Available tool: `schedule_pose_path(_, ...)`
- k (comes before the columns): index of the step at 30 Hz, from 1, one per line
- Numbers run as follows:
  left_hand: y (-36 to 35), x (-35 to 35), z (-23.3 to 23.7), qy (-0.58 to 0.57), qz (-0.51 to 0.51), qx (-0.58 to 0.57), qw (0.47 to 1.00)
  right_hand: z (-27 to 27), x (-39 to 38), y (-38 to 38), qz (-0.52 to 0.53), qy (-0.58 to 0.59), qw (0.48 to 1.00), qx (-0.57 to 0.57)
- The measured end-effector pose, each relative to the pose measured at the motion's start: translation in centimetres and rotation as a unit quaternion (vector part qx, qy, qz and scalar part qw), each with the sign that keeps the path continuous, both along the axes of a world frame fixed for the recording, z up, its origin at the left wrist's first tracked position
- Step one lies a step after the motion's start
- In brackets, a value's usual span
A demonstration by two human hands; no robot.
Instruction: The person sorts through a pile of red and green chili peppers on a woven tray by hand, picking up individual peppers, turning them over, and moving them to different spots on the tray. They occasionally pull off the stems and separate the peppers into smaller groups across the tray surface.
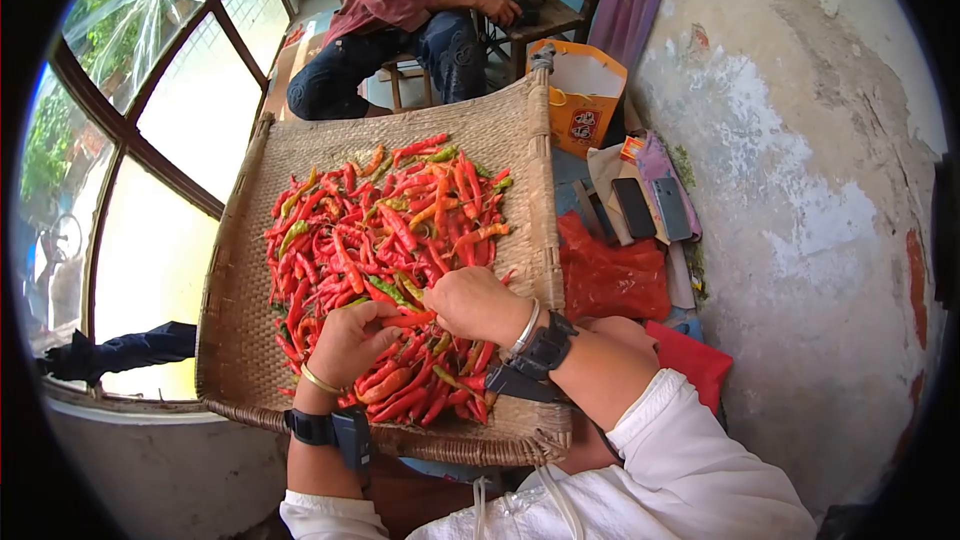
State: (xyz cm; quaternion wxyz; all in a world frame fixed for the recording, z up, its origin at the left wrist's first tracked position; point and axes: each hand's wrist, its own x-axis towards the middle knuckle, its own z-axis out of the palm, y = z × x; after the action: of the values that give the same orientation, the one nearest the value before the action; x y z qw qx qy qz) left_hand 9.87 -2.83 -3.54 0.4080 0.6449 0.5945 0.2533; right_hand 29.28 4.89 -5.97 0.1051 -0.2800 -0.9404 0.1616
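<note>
Left hand (345,340): fingers curled in, tips closed on one red chili (407,320) that lies across the gap toward the right hand (480,305). Right hand: knuckles up, fingers tucked underneath; it seems to meet the same chili, but the hold itself is hidden, so I cannot tell. The held chili sits just above the chili pile (390,230), at its near end. Both wrists carry black strapped devices (the right one (545,345) hangs close over the pile). The pile fills the middle of a woven tray (240,270), with chilies heaped close to the tray's low near rim (450,445). Likely risks: a pull from both ends could snap the pod and leave juice on bare fingers; a forearm or strap dragging through the heap could push pods over that near rim. What bears the tray is hard to make out, so a knee shift might tilt it. A red plastic bag (610,280) lies beside the tray's right edge and phones (650,208) just beyond it, where spilled pods would land. Another person (400,0) sits past the tray's far end.
</note>
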Motion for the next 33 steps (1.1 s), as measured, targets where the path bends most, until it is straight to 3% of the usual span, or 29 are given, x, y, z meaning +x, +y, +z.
schedule_pose_path(5, 0.0, -0.2, -0.6, -0.023, 0.007, 0.036, 0.999, 0.4, -0.1, -0.1, -0.006, -0.013, 1.0, -0.01)
schedule_pose_path(10, 0.1, 0.2, -0.4, -0.172, 0.109, 0.036, 0.978, 0.6, -0.3, -0.1, -0.006, -0.017, 1.0, -0.02)
schedule_pose_path(14, 0.4, 0.1, -1.3, -0.291, 0.101, 0.011, 0.951, 0.7, -0.6, -0.2, -0.004, 0.006, 0.997, -0.074)
schedule_pose_path(19, 0.6, 1.1, -1.3, -0.308, 0.119, -0.02, 0.944, 1.5, -0.9, -0.4, 0.013, 0.048, 0.988, -0.148)
schedule_pose_path(21, 0.6, 1.2, -1.4, -0.326, 0.116, -0.032, 0.938, 1.8, -1.1, -0.4, 0.014, 0.002, 0.981, -0.193)
schedule_pose_path(28, 0.6, 1.6, -1.3, -0.306, 0.109, -0.029, 0.945, 1.6, -1.1, -0.4, 0.008, 0.0, 0.98, -0.198)
schedule_pose_path(33, 0.8, 1.1, -1.6, -0.31, 0.107, -0.001, 0.945, 0.6, -1.3, -0.4, 0.008, 0.089, 0.967, -0.239)
